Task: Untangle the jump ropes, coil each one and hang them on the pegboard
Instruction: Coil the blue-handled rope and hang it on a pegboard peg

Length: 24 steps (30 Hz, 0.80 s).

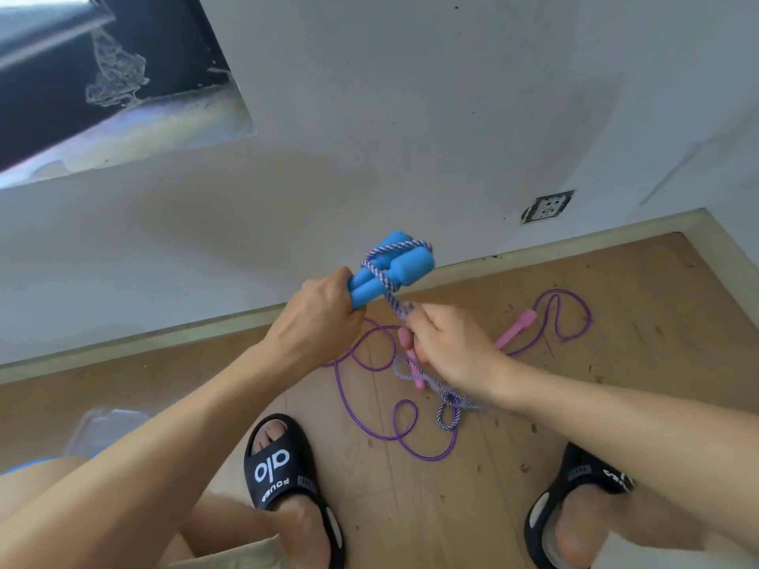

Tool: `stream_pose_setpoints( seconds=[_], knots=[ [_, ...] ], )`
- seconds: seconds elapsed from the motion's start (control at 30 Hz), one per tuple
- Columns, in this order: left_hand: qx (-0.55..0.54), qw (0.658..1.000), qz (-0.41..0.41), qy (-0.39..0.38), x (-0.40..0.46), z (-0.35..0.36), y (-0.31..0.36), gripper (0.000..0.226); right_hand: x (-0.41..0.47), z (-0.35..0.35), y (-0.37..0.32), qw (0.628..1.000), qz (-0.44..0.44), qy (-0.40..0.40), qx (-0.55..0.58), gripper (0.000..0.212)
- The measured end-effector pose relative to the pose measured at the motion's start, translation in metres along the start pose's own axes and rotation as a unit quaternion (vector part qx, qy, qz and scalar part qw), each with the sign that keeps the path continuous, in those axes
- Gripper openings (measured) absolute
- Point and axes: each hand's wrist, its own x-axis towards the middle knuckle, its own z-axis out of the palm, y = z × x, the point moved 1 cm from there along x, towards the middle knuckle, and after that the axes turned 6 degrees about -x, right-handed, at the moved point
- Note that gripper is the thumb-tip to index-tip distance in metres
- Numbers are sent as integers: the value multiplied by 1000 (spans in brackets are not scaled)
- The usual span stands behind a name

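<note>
My left hand (318,312) grips two blue handles (404,269) of a jump rope, held together and pointing up to the right. A braided purple-and-white rope (380,273) is looped round the handles. My right hand (449,344) pinches that braided rope just below the handles; the remainder hangs down under the hand in a loose bunch (449,404). On the floor lies a second jump rope, a thin purple cord (349,400) with pink handles (515,328), spread in loose loops. One pink handle is partly hidden behind my right hand.
I stand on a wooden floor (657,384) close to a white wall with a skirting board and a wall socket (548,206). My feet in black slides (283,466) are below. A clear plastic item (106,429) lies at the left. A dark window opening is at top left.
</note>
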Motion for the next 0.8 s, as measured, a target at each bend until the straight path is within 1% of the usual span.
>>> stream_pose_setpoints(
  seconds=[0.1,0.2,0.3,0.37,0.47,0.57,0.67,0.77,0.8],
  knots=[
    [65,997,-21,-26,0,4,-13,8,-12,-3,-8,996,-60,-35,-54,40],
    [153,986,-25,-58,-5,11,-15,13,-15,-11,-17,986,-110,-47,-113,46],
    [210,972,-7,-101,-10,16,-6,15,-13,-27,-34,975,-170,-21,-142,50],
    [238,962,36,-133,-18,21,6,23,0,-43,-38,962,-187,10,-198,51],
    [233,956,110,-141,-29,22,28,22,23,-63,-33,946,-183,44,-265,54],
    [230,949,164,-137,-40,13,45,23,41,-68,-23,950,-182,38,-252,51],
    [200,942,228,-145,-55,8,65,22,50,-67,-13,948,-186,75,-246,53],
    [157,945,268,-103,-57,-3,76,22,51,-61,-12,947,-172,101,-253,54],
    [153,946,270,-95,-55,-7,75,23,51,-57,-16,957,-151,90,-231,55]
  ],
)
